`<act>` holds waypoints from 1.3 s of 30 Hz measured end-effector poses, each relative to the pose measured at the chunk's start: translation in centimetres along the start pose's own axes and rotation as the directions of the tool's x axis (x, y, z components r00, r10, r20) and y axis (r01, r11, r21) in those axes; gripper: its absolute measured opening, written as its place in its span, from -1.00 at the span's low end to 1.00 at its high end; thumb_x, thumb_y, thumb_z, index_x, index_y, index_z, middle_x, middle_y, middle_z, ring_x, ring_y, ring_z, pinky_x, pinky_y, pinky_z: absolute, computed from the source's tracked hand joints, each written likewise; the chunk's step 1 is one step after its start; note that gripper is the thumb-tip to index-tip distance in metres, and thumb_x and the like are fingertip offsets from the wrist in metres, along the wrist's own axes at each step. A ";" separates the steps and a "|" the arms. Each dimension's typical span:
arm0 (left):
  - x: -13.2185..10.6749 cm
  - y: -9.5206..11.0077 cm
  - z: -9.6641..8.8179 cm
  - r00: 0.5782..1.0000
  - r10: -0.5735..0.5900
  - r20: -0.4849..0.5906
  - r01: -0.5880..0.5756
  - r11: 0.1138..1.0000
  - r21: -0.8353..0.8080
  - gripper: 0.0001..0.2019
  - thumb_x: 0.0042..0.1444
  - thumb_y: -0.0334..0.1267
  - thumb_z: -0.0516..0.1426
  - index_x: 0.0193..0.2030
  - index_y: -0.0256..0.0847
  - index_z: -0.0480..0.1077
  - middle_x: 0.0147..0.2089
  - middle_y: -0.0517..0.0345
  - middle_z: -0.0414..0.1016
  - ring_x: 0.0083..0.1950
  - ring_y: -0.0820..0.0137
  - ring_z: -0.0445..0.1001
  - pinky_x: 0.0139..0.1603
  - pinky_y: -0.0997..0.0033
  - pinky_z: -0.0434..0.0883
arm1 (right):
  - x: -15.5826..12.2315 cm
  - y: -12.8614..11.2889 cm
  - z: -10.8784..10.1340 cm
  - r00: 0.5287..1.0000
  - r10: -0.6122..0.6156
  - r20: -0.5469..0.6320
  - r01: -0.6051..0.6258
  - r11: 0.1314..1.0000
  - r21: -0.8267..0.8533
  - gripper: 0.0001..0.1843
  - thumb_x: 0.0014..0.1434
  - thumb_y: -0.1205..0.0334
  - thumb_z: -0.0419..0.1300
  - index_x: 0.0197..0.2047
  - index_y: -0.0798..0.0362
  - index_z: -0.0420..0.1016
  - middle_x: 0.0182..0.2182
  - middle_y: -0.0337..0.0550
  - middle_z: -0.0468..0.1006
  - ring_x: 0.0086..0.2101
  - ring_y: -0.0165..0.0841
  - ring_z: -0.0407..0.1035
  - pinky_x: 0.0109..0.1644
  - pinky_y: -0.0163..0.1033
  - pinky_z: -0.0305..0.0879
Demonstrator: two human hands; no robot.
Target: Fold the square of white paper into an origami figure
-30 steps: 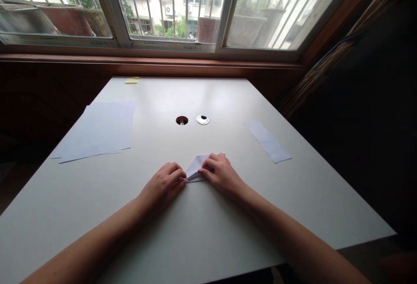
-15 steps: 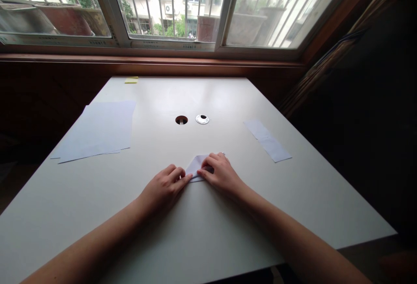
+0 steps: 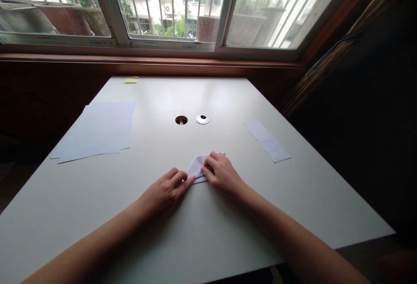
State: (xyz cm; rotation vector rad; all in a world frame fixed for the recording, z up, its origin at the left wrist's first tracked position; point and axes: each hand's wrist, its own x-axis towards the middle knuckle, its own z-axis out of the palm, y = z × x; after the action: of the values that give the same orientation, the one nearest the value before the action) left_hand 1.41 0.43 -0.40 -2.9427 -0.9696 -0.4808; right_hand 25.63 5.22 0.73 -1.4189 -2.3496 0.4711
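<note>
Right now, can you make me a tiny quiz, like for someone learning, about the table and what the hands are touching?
1. True or false: the left hand and the right hand both touch the folded paper.

2. Pick one. What lies near the far left corner of the table?
a) a red cup
b) a small yellow item
c) a pair of scissors

3. Fill in the missing word: seen from the head camera, the round hole is to the ____ of the round silvery piece.

Key: 1. True. 2. b. 3. left.
</note>
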 end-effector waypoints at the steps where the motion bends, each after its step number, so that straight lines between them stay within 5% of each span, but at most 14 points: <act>1: 0.0 0.0 0.1 1.000 0.005 0.002 -0.005 1.000 -0.007 -0.52 0.30 -0.47 -0.03 0.36 -0.30 0.18 -0.05 -0.11 0.38 -0.08 0.23 0.36 -0.01 0.17 0.49 | 0.0 0.2 -0.1 1.000 -0.005 0.014 0.005 1.000 0.013 -0.88 0.27 0.18 0.18 -0.31 0.00 0.40 -0.25 -0.14 0.43 -0.18 -0.24 0.28 -0.04 -0.10 0.19; 9: 0.0 0.5 0.0 0.999 0.036 0.041 -0.036 0.999 -0.013 -0.53 0.33 -0.43 -0.04 0.36 -0.30 0.17 -0.02 -0.13 0.37 -0.05 0.21 0.36 0.00 0.17 0.48 | 0.0 1.3 -1.4 0.991 -0.100 0.086 0.086 0.985 0.151 -0.85 0.27 0.17 0.21 -0.34 0.01 0.43 -0.19 -0.12 0.40 -0.14 -0.25 0.28 0.08 -0.04 0.23; 39: 0.0 0.7 0.0 0.997 0.015 0.076 -0.016 1.000 0.006 -0.46 0.31 -0.47 -0.07 0.42 -0.40 0.02 0.01 -0.20 0.35 -0.03 0.16 0.33 0.02 0.13 0.45 | 0.1 0.6 -0.6 0.999 0.032 0.018 -0.034 0.993 0.110 -0.85 0.22 0.26 0.22 -0.37 0.01 0.32 -0.16 -0.11 0.35 -0.11 -0.22 0.25 0.06 -0.04 0.28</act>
State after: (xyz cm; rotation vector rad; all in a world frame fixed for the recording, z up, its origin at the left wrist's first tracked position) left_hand 1.83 -0.13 -0.32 -2.9805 -0.9523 -0.3669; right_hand 26.37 5.61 0.96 -1.4105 -2.2778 0.6136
